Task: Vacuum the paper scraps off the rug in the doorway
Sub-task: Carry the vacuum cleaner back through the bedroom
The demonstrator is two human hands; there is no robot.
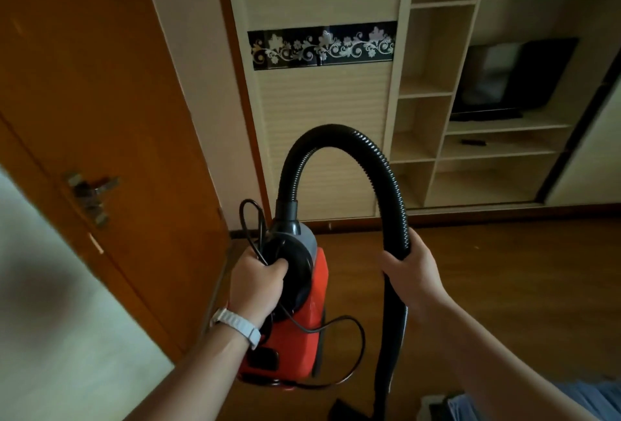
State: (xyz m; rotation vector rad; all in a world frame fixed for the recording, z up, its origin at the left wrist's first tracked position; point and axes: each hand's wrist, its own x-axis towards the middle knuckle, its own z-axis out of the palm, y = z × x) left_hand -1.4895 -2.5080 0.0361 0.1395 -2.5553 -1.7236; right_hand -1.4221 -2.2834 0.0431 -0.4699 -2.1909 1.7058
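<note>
- Vacuum cleaner, red with a black top, hangs off the floor from the left hand, which is clenched around its black carrying handle.
- Its thin black cord passes through the same fist; one loop stands above the knuckles, another hangs below the wrist beside the red body.
- A white watch sits on the left wrist.
- The right hand has its fingers wrapped around the black ribbed hose.
- The hose rises from the vacuum's top, arches between and above both hands, passes through the right hand and goes down below it.
- Left of the left hand, very near, stands an orange-brown door with a metal handle; a pale wall is nearer still on that side.
- Beyond both hands is a light wardrobe panel with a dark flowered strip.
- Beyond the right hand are open shelves with a dark television.
- Brown wooden floor lies under and ahead of the right hand.
- Below the hands, something dark lies at the frame edge; I cannot tell what.
</note>
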